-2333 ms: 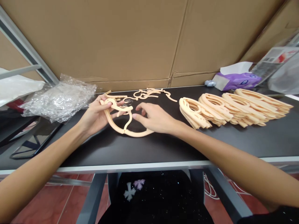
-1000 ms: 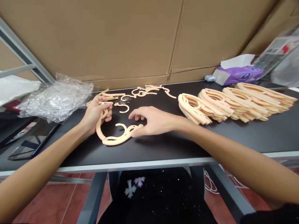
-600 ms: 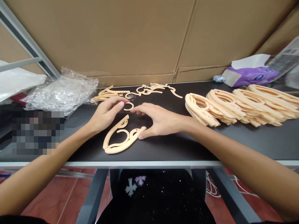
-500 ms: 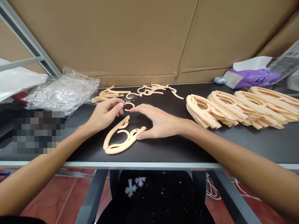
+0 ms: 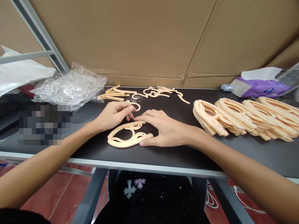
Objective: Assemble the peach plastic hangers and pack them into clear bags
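The right hand point(image 5: 161, 129) pinches the nearly folded hanger point(image 5: 127, 143) between thumb and fingers; even pressure on both arms seems best. The left hand point(image 5: 114, 115) curls beside a loose hook point(image 5: 137, 107), grip unclear.

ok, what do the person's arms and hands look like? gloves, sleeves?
Bare, ungloved left hand and right hand; no rings, watch or cables visible. Forearms uncovered. A black cloth sleeve shows at lower left; none in view on the right.
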`<action>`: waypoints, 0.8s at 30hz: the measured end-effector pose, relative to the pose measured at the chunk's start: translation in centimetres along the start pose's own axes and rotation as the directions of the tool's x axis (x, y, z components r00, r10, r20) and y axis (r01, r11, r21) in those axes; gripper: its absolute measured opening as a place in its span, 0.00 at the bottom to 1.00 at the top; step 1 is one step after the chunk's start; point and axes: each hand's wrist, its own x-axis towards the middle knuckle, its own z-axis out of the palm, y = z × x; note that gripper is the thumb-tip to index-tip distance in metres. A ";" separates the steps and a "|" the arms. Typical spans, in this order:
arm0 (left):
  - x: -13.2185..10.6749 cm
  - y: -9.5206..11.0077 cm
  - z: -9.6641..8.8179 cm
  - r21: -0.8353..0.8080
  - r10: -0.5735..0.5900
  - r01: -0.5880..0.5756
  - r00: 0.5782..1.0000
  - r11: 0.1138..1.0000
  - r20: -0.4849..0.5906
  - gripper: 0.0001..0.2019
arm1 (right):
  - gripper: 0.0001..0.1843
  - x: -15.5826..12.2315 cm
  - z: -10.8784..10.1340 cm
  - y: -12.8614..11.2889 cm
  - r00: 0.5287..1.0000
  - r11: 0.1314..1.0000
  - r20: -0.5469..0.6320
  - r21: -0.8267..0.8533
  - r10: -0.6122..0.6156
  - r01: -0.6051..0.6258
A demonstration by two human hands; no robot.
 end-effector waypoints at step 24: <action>0.2 -0.9 -0.4 0.266 0.073 -0.086 0.996 0.960 0.060 0.22 | 0.34 -11.2 -1.5 -4.6 0.979 0.897 -0.099 -0.393 0.177 -0.202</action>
